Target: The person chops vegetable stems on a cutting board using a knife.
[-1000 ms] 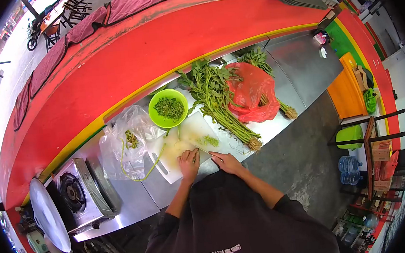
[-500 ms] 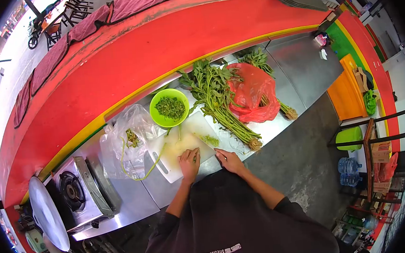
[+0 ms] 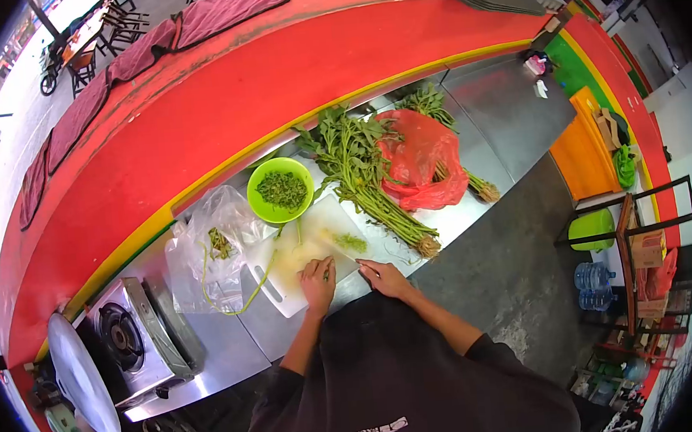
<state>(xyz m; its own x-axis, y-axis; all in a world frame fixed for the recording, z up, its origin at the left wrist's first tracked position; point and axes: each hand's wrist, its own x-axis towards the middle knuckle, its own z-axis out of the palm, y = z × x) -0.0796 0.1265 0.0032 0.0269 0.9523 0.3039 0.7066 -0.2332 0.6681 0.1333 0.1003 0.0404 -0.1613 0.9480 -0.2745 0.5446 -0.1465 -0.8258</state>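
Observation:
On the white cutting board [image 3: 289, 295], my left hand [image 3: 318, 283] has its fingers curled around a short piece of green stem [image 3: 326, 275]. My right hand [image 3: 387, 278] is closed at the board's right edge around the handle of a knife; its thin blade is hard to make out and points toward the board's middle. Chopped light-green bits [image 3: 350, 242] lie ahead of the hands. Beyond the board stands a bright green bowl [image 3: 257, 203] holding chopped greens [image 3: 282, 190]. A long thin green stem [image 3: 244, 311] curves off the board's left side.
Leafy greens with thick stems [image 3: 377, 201] and a red plastic bag [image 3: 423, 161] lie right of the board. On the left are a clear plastic bag [image 3: 192, 277], a gas stove [image 3: 132, 334] and a large metal lid [image 3: 82, 375]. A red wall [image 3: 271, 84] runs behind the counter.
The whole view has shifted slightly left with my head. Both hands remain low on the board, and the chopped bits lie a little more spread out.

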